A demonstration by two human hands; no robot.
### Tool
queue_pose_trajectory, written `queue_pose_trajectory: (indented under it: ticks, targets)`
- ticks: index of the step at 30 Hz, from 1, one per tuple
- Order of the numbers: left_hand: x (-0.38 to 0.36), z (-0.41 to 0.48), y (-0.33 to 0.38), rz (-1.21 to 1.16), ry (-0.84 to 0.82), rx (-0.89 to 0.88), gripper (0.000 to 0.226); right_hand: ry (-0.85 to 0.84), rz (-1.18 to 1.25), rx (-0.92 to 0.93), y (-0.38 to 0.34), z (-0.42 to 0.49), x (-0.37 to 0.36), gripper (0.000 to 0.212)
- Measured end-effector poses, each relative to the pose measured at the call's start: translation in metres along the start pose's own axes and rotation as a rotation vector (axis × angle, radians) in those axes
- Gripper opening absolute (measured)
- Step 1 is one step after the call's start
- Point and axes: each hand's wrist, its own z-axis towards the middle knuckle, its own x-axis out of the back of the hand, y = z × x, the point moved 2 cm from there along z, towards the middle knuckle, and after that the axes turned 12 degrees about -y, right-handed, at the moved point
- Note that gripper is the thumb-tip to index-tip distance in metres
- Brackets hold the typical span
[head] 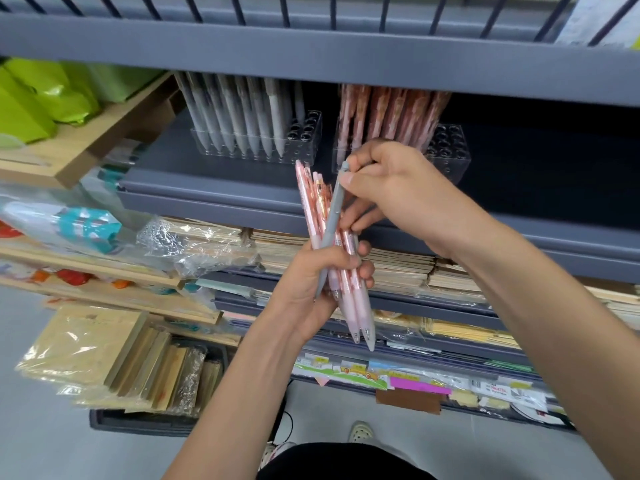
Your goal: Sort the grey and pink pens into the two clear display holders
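Gripping a bundle of pink pens (358, 317) in the left hand (308, 289), fingers curled round the middle of the barrels, at the centre of the view. Lying along a slanted axis from 11 o'clock to 5 o'clock, with clicker ends up and pointed tips down past the heel of the palm. Pinching a single grey pen (333, 216) near its top end between thumb and forefinger of the right hand (398, 188), just at 1 o'clock of the left. Crossing over the pink bundle on an axis from 1 o'clock down to 7 o'clock, with the tapered tip low and tucked under the left thumb, touching the pink barrels.

Standing at 11 o'clock of the hands on a dark grey shelf (207, 192): the left clear holder (306, 133), packed with stored grey pens (239, 112) set tips down in its holes and leaning back toward 11 o'clock, with several open holes at its 3 o'clock end. Sitting at 1 o'clock, partly hidden behind the right hand: the right clear holder (450, 150), filled with stored pink pens (388, 112), likewise tips down and tilted, again with open holes at its 3 o'clock end. Set side by side, with a gap between them.
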Motion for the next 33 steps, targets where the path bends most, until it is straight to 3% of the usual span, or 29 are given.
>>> queue_pose_trajectory:
  ticks: [5, 7, 12, 24, 30, 33]
  targets:
    - [0.004, 0.000, 0.003, 0.092, -0.011, -0.028, 0.044, -0.029, 0.007, 0.042, -0.001, -0.007, -0.003, 0.003]
    - [0.002, 0.001, 0.003, 0.085, -0.031, -0.036, 0.050, -0.001, 0.019, 0.050, -0.001, -0.009, -0.005, 0.004]
    - [-0.001, 0.002, 0.005, 0.013, 0.003, -0.065, 0.038, 0.075, 0.021, 0.067, -0.004, -0.008, -0.009, 0.006]
    - [-0.003, -0.001, 0.015, 0.030, 0.038, -0.140, 0.050, 0.189, -0.092, 0.093, -0.007, 0.012, -0.017, 0.005]
    - [0.008, -0.004, 0.021, 0.054, 0.079, -0.088, 0.071, 0.165, 0.078, 0.114, 0.000, 0.015, -0.024, 0.009]
    - [0.007, -0.006, 0.023, 0.052, 0.085, -0.119, 0.065, 0.218, 0.084, 0.155, 0.002, 0.016, -0.030, 0.008]
